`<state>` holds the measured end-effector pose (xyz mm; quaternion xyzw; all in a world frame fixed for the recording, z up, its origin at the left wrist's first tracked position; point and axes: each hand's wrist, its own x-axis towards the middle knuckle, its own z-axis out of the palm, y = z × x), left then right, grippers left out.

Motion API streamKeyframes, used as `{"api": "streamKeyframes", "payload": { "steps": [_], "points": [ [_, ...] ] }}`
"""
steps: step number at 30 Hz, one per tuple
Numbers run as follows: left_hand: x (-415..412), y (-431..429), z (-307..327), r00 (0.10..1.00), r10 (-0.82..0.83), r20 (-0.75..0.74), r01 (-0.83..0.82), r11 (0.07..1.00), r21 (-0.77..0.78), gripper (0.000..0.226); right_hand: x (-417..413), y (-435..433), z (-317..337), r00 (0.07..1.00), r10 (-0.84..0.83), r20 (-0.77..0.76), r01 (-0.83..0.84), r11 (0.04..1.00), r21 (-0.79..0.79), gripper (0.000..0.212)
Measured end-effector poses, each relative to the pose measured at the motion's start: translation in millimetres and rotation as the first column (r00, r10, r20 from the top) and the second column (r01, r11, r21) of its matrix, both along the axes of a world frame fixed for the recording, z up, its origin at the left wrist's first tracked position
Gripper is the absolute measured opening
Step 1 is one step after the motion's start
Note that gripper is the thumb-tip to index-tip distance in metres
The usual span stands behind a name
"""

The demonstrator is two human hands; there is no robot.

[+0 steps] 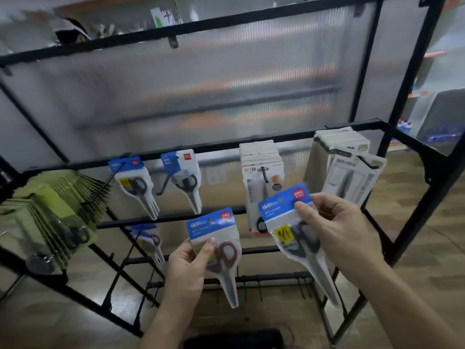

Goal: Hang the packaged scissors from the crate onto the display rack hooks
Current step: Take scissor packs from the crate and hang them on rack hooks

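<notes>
My left hand (188,263) grips a blue-topped pack of red-handled scissors (221,250) in front of the lower rack bars. My right hand (337,225) pinches a second blue-topped pack with black-handled scissors (292,235) by its header, tilted, just right of the first. On the black display rack (201,147), two hooks hold the same blue packs: one bunch (136,185) at left and one pack (186,180) beside it. Another blue pack (148,238) hangs on a lower hook. The crate is not clearly visible.
Green packs (55,212) fill hooks at far left. White packs (261,172) and grey packs (352,167) hang at right. A ribbed translucent panel (201,84) backs the rack. Bare hooks (251,285) line the bottom bar. Something dark (234,338) lies on the wooden floor below.
</notes>
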<state>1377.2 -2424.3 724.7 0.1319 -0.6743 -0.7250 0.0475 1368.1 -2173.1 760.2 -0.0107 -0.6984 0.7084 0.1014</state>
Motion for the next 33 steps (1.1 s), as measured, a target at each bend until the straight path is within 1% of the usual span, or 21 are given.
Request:
{"api": "streamKeyframes", "payload": {
  "steps": [2, 4, 8, 10, 12, 14, 16, 19, 24, 28, 33],
  "points": [
    [2.4, -18.9, 4.8, 0.999, 0.036, -0.023, -0.036, 0.999, -0.001, 0.009, -6.7, -22.8, 0.4, 0.996, 0.087, 0.012, -0.086, 0.996, -0.035, 0.018],
    [6.3, -42.2, 7.5, 0.995, 0.085, -0.050, -0.085, 0.996, 0.007, 0.010, -14.9, -50.0, 2.1, 0.991, 0.131, 0.013, -0.130, 0.990, -0.060, 0.015],
    [11.6, -102.5, -3.6, 0.983, 0.177, -0.040, -0.176, 0.984, 0.031, 0.009, -31.0, -118.0, 5.4, 0.989, 0.147, 0.018, -0.146, 0.988, -0.041, 0.015],
    [11.1, -134.8, -11.6, 0.983, 0.182, -0.025, -0.181, 0.983, 0.035, 0.010, -37.2, -156.7, 6.3, 0.992, 0.123, -0.019, -0.124, 0.992, -0.025, 0.014],
    [8.7, -167.1, -17.5, 0.988, 0.152, 0.004, -0.152, 0.988, 0.039, 0.013, -40.8, -192.8, 4.1, 0.996, 0.075, -0.044, -0.075, 0.997, -0.014, 0.014],
    [5.7, -199.0, -18.8, 0.994, 0.103, 0.024, -0.104, 0.994, 0.042, 0.007, -43.5, -224.4, 4.7, 0.998, 0.025, -0.049, -0.026, 0.999, -0.028, 0.015],
    [6.3, -224.9, -19.3, 0.998, 0.038, 0.041, -0.040, 0.999, 0.034, 0.007, -45.9, -247.1, 4.2, 0.997, -0.051, -0.054, 0.049, 0.998, -0.027, 0.017],
    [5.8, -251.6, -18.3, 0.999, -0.039, 0.019, 0.039, 0.999, 0.037, 0.011, -43.5, -266.7, 0.9, 0.986, -0.159, -0.047, 0.157, 0.986, -0.050, 0.020],
    [4.4, -272.6, -14.8, 0.998, -0.056, -0.020, 0.058, 0.996, 0.066, 0.011, -34.2, -292.9, 2.0, 0.992, -0.123, -0.035, 0.121, 0.991, -0.066, 0.018],
    [2.0, -277.9, -12.8, 0.996, -0.078, -0.042, 0.081, 0.994, 0.069, 0.031, -31.4, -300.3, 7.4, 0.994, -0.101, -0.034, 0.097, 0.989, -0.111, 0.025],
    [-5.2, -281.9, -9.4, 0.992, -0.116, -0.057, 0.120, 0.991, 0.062, 0.031, -32.4, -302.8, 11.6, 0.986, -0.164, -0.031, 0.158, 0.977, -0.140, 0.024]
  ]
}}
